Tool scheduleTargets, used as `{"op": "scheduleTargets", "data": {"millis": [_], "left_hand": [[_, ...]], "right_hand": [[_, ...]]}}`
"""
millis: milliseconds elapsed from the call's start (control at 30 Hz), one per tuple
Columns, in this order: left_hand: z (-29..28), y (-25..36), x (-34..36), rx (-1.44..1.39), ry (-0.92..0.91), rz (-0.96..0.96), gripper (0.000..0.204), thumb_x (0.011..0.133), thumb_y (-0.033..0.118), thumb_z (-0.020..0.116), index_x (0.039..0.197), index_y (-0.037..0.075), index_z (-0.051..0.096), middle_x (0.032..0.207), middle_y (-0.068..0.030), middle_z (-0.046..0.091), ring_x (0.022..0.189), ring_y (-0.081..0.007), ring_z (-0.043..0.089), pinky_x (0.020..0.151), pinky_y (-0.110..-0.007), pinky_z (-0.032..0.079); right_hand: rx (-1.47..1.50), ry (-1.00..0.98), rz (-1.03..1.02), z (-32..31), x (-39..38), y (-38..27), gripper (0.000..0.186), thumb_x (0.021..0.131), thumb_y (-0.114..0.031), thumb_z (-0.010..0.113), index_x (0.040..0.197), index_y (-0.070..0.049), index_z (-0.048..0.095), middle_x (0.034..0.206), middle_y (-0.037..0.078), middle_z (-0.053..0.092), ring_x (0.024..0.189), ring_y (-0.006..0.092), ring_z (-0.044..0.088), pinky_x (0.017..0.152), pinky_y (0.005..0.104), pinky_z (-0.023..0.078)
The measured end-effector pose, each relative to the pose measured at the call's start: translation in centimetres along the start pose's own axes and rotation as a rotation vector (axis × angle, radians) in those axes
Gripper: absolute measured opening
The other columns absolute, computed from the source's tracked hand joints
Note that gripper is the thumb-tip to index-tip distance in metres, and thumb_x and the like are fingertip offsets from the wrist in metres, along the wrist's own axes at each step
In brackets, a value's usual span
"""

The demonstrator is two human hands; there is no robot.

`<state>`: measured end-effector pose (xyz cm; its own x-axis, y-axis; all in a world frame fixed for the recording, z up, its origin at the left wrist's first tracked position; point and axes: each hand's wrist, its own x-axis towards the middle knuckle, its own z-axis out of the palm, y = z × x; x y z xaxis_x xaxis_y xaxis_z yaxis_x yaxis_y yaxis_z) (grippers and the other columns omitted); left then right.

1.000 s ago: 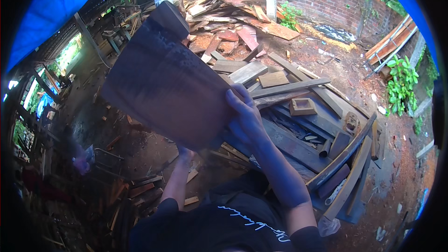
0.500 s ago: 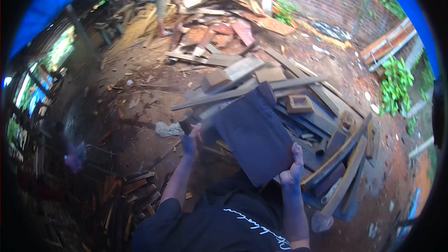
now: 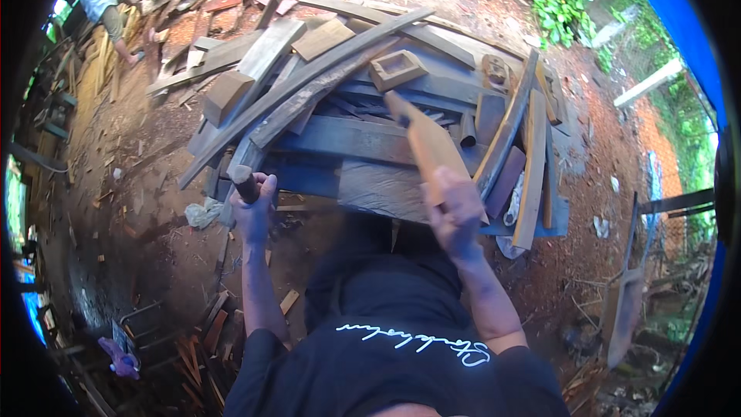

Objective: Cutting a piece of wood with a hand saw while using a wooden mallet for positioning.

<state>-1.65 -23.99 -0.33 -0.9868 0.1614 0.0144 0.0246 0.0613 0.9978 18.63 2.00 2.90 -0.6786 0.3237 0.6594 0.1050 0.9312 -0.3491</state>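
Note:
My left hand (image 3: 255, 199) is closed around the upright dark handle of some object (image 3: 244, 182); the rest of it is hard to make out. My right hand (image 3: 455, 212) grips a tan wooden piece (image 3: 432, 147) that slants up and away from me over the pile, slightly blurred. Beneath and beyond both hands lies a heap of weathered planks, beams and offcuts (image 3: 355, 139), with a square wooden block with a hollow (image 3: 397, 71) near its middle and a short dark tube (image 3: 468, 131) to the right.
A person (image 3: 108, 4) bends at scrap wood (image 3: 228, 0) at upper left. Leafy plants (image 3: 559, 4) and a white post (image 3: 647, 82) stand at the right. Small offcuts (image 3: 212, 324) and a plastic bag (image 3: 202, 215) lie on the dirt at the left.
The wide dark board has lowered from high left and is no longer seen face-on; a narrower tan piece shows in my right hand. My view has tilted down; my hands are lower.

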Motion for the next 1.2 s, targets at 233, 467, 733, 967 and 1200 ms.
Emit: {"op": "scheduleTargets", "data": {"millis": [233, 467, 733, 967, 1200], "left_hand": [[1.5, -0.7, -0.3, 0.122, -0.290, 0.044, 0.010, 0.086, 0.010, 0.073, 0.086, 0.004, 0.065, 0.073, 0.0043, 0.059, 0.066, -0.0023, 0.051, 0.060, -0.021, 0.041], [0.1, -4.3, -0.1, 0.200, -0.414, -0.022, 0.015, 0.085, 0.012, 0.074, 0.088, 0.001, 0.065, 0.077, -0.0012, 0.064, 0.072, -0.0048, 0.055, 0.067, -0.025, 0.046], [-3.6, -6.8, -0.7, 0.231, -0.390, -0.102, 0.019, 0.083, 0.013, 0.075, 0.091, 0.000, 0.065, 0.078, -0.0040, 0.066, 0.074, -0.0079, 0.058, 0.069, -0.027, 0.048], [-4.7, -7.4, -0.8, 0.312, -0.383, -0.254, 0.023, 0.082, 0.016, 0.077, 0.094, -0.001, 0.066, 0.081, -0.0052, 0.067, 0.077, -0.0095, 0.059, 0.071, -0.029, 0.049], [-4.1, -8.1, -0.6, 0.248, -0.382, -0.265, 0.023, 0.083, 0.015, 0.076, 0.096, -0.001, 0.066, 0.081, -0.0051, 0.067, 0.076, -0.0098, 0.059, 0.071, -0.030, 0.049]], "right_hand": [[-0.221, -0.422, -0.096, 5.3, -5.0, -3.3, 0.053, 0.070, -0.018, 0.075, 0.120, -0.007, 0.059, 0.113, 0.009, 0.058, 0.108, 0.0268, 0.057, 0.087, 0.0412, 0.041], [-0.215, -0.500, -0.071, 8.7, -6.2, -3.7, 0.066, 0.068, -0.027, 0.079, 0.127, -0.010, 0.055, 0.116, 0.009, 0.051, 0.112, 0.0268, 0.048, 0.092, 0.0428, 0.036], [-0.087, -0.602, 0.030, 9.6, -3.6, -1.9, 0.065, 0.085, -0.045, 0.067, 0.136, -0.010, 0.049, 0.126, 0.014, 0.043, 0.118, 0.0303, 0.042, 0.097, 0.0447, 0.032], [-0.397, -0.453, 0.042, 14.3, 0.5, 2.5, 0.064, 0.090, -0.049, 0.059, 0.144, -0.018, 0.044, 0.131, 0.013, 0.040, 0.124, 0.0310, 0.035, 0.099, 0.0462, 0.026], [-0.420, -0.376, 0.138, 16.4, 1.2, 2.2, 0.056, 0.090, -0.044, 0.062, 0.140, -0.023, 0.050, 0.132, 0.012, 0.041, 0.124, 0.0307, 0.034, 0.100, 0.0474, 0.025]]}}
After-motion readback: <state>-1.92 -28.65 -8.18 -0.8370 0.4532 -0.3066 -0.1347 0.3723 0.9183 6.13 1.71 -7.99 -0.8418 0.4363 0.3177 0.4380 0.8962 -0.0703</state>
